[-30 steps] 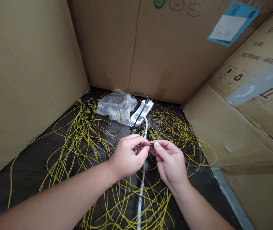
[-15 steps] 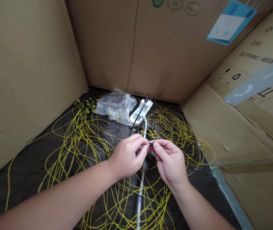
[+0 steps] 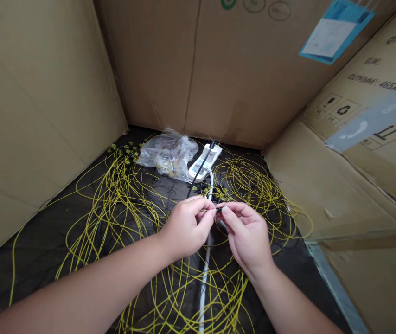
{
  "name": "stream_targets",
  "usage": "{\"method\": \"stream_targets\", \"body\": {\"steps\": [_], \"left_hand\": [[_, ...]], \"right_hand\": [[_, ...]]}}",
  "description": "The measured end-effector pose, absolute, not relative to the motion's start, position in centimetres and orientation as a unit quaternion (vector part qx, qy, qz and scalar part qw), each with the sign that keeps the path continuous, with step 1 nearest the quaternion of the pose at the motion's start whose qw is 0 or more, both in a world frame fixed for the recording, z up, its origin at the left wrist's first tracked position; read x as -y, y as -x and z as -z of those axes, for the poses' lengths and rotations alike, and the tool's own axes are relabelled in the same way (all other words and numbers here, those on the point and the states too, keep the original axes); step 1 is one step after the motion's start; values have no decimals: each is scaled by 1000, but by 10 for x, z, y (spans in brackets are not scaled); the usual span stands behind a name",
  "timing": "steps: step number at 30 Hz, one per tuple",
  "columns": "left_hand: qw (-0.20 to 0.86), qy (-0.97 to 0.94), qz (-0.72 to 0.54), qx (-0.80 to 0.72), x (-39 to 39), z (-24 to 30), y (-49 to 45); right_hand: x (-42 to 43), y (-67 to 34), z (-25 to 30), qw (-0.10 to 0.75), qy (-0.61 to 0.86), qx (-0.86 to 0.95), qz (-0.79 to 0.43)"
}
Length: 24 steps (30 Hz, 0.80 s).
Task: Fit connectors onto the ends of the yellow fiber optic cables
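Observation:
My left hand (image 3: 189, 225) pinches a thin wire just left of a small black piece, its fingertips pressed together. Close against it, my right hand (image 3: 248, 234) grips that small black piece (image 3: 219, 209) between thumb and forefinger; it looks like a connector, but most of it is hidden by the fingers. Both hands are held above the dark work surface (image 3: 298, 278). Thin yellow wires (image 3: 121, 199) lie in loose tangles left of my hands, to the right and below them. A white cable (image 3: 203, 287) runs under my hands.
Behind my hands sit a clear plastic bag (image 3: 168, 155) with small parts in it and a white power strip (image 3: 205, 162) with a black cord (image 3: 198, 174) across it. Cardboard boxes wall in the left (image 3: 38, 102), back (image 3: 156, 60) and right (image 3: 358, 195) sides.
Almost nothing differs. Both hands keep the same pinch in the same place, with only a very slight shift of the fingers.

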State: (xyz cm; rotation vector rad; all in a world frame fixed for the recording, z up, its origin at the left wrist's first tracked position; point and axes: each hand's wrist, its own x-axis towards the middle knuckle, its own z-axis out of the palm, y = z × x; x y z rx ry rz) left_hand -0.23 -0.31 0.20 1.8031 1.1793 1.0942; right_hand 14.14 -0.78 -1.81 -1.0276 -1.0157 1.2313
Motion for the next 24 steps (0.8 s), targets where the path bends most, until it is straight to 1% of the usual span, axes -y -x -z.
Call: {"method": "stream_targets", "body": {"steps": [4, 7, 12, 16, 19, 24], "left_hand": [[406, -665, -417, -467, 3, -4, 1], [480, -612, -414, -473, 1, -6, 0], [591, -501, -427, -466, -2, -8, -2], [696, -407, -383, -451, -2, -7, -1], [732, -366, -375, -435, -3, -8, 1], [748, -326, -378, -436, -2, -10, 0]], "right_hand": [[8, -141, 19, 582, 441, 449, -515], [8, -140, 17, 582, 450, 469, -490], [11, -138, 10, 577, 480, 514, -415], [12, -139, 9, 574, 479, 542, -383], [12, -139, 11, 571, 475, 560, -368], [11, -138, 11, 570, 471, 578, -346]]}}
